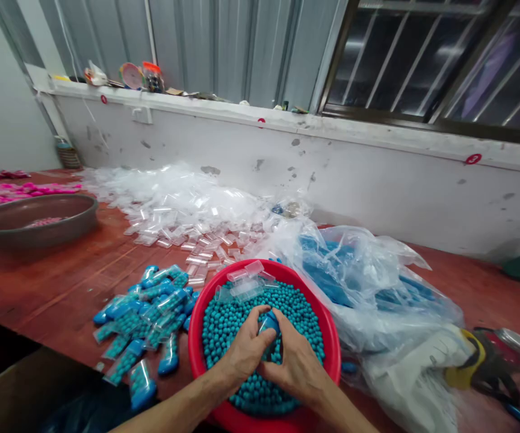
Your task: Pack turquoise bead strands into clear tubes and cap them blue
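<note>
Over a red basin (333,337) full of small teal balls (228,328), both my hands meet around a glossy blue plastic cap (269,323). My left hand (247,344) has its fingers and thumb closed on the cap from the left. From the right, my right hand (297,361) curves around the same piece, its fingertips at the top of it. The lower part of the cap is hidden by my fingers. A few clear plastic sleeves (246,288) lie on the balls at the basin's far side.
Left of the basin is a pile of ball-filled clear tubes with blue caps (151,307). Behind spreads a heap of empty clear sleeves (183,198). A plastic bag of blue pieces (345,270) lies right; a brown basin (38,231) stands far left. A white wall (377,186) backs the table.
</note>
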A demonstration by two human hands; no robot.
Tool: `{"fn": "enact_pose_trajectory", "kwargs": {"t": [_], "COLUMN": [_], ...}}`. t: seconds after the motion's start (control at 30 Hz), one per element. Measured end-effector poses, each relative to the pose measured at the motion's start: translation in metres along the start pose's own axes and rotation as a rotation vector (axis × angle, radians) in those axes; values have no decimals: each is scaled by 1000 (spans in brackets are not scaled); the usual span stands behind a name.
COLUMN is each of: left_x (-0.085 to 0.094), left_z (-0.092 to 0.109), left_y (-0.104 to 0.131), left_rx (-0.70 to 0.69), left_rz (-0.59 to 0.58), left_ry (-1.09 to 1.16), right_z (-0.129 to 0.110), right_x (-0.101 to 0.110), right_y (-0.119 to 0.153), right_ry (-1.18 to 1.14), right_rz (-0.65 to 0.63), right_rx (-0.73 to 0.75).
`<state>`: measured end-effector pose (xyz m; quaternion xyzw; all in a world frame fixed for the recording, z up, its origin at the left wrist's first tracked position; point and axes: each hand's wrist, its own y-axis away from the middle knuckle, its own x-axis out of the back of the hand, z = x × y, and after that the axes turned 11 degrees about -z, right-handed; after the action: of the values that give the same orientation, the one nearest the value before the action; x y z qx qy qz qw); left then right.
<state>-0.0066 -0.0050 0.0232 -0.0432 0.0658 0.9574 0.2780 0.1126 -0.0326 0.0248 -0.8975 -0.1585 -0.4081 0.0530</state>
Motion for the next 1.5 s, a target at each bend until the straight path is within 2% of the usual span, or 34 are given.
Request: {"fn": "enact_pose_trajectory", "kwargs": {"t": [0.1,0.27,0.43,0.7,0.8,1.03,1.17,1.3,1.43,1.5], "left_x": [0,0,0,0,1,-3,-7,-8,-5,-3], "left_z": [5,7,3,4,3,6,5,1,-1,-1], "left_y": [2,5,2,4,3,6,7,5,2,1], "left_rx": [19,72,41,-7,-27,-62,-85,-77,-106,-96], "left_rz": [7,-103,15,-38,-47,-52,3,19,41,42], "left_ry": [-11,55,-103,-160,-132,-79,-138,-181,-201,-148], "right_z": [0,9,19,19,15,3,2,6,9,8], "right_x": [3,1,-10,-9,-10,-15,-15,-25,-31,-26], "right_y": [2,6,7,11,9,5,5,5,3,3], "right_ry": [-60,-169,8,-122,-128,1,119,151,91,3], "right_rz": [-27,-147,-101,-128,-80,159,183,223,238,172], "right_rx": [-33,-19,-28,-1,-12,133,160,133,101,98]}}
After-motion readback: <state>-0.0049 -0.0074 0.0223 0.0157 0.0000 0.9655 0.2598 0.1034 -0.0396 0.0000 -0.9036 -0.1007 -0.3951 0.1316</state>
